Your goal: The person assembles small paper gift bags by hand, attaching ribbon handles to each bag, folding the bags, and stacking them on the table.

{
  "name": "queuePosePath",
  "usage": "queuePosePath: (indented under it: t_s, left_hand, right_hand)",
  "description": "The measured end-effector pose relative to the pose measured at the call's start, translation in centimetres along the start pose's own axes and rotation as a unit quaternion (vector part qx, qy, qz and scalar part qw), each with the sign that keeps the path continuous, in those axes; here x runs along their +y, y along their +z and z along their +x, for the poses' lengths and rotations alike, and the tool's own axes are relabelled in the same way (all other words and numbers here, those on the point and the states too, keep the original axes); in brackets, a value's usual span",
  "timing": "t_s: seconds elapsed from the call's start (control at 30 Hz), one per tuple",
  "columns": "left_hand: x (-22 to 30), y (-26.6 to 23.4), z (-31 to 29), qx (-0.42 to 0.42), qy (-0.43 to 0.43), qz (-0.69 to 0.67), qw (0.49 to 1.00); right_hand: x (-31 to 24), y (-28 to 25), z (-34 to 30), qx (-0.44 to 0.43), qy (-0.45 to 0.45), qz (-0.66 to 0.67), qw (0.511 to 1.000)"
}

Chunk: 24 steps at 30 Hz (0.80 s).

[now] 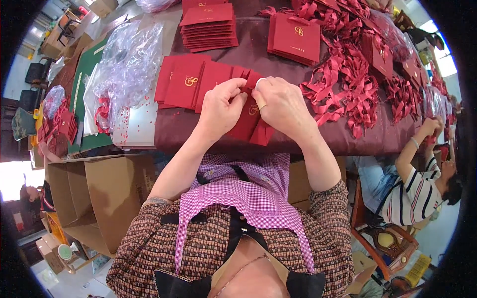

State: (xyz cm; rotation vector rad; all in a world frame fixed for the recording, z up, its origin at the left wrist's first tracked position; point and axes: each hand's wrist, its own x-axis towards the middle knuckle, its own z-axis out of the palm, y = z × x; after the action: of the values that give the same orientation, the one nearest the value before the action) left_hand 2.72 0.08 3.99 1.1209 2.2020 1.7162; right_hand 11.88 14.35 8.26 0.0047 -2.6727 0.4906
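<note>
Left hand (221, 107): fingers curled, pinching the upper edge of a red envelope (248, 119) at the near edge of the worktop (308, 136). Right hand (283, 107): closed on the same envelope from the other side, thumb laid across its face, a pale band on one finger. The two hands touch above the envelope, which hangs partly over the worktop edge; a gold emblem shows between the thumbs.

Fanned row (191, 82): red envelopes overlapping, just left of the held one, gold emblem on the front piece.

Stack, far centre (208, 27): red envelopes, stepped pile.

Stack, far right of centre (295, 37): red envelopes, tilted, beside the ribbons.

Ribbons (348, 92): loose red heap, right of the hands, running along the worktop to the far right.

Plastic bags (124, 64): clear, crumpled, left of the fanned row, some red pieces inside.

Carton (107, 198): open brown box, on the floor at lower left, beside the person's left elbow.

Co-worker (417, 188): seated at right in a striped top, one arm raised to the worktop.

Clothing: checked pink apron over a brown patterned top.
</note>
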Motion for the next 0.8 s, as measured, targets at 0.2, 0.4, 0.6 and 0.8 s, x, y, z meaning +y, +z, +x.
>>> queuePosePath:
  t_s: [0.2, 0.4, 0.6, 0.8]
  left_hand:
    - [-0.4, 0.1, -0.2, -0.010, 0.033, 0.028, 0.999]
    - [0.4, 0.3, -0.4, -0.053, 0.015, -0.015, 0.998]
    - [0.7, -1.6, 0.3, -0.129, -0.023, -0.102, 0.986]
    - [-0.1, -0.8, 0.4, -0.088, 0.088, -0.043, 0.991]
  right_hand:
    - [-0.1, 0.1, 0.2, -0.031, -0.010, -0.047, 0.998]
    - [1.5, 0.0, 0.7, -0.113, 0.107, 0.138, 0.978]
    - [1.8, -1.7, 0.3, -0.120, 0.091, 0.188, 0.971]
    - [0.7, -2.2, -0.5, -0.085, 0.062, 0.166, 0.981]
